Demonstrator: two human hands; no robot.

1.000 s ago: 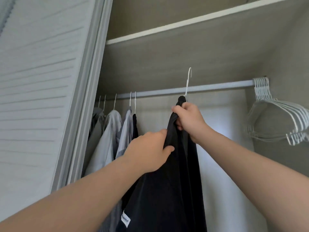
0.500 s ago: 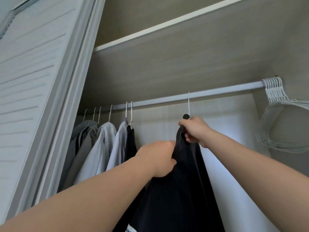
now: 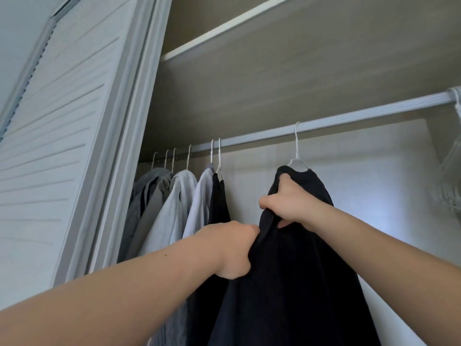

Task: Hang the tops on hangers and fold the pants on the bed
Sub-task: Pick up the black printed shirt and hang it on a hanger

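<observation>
A black top point(image 3: 294, 275) hangs on a white hanger point(image 3: 297, 156) whose hook sits over the closet rod point(image 3: 349, 119). My right hand point(image 3: 291, 203) grips the top's fabric just below the collar, at its left shoulder. My left hand point(image 3: 234, 248) is closed on the left edge of the same top, lower down. Several grey, white and dark tops point(image 3: 179, 203) hang on hangers to the left on the same rod.
A louvred closet door point(image 3: 62, 146) stands open at the left. A shelf point(image 3: 249, 21) runs above the rod. A bunch of bare white hangers point(image 3: 451, 181) hangs at the rod's far right end. Bare rod lies between the black top and that bunch.
The hanger's hook has gone from above the rod onto it. My right hand moved down from the hanger's neck to the fabric. The view tilted upward.
</observation>
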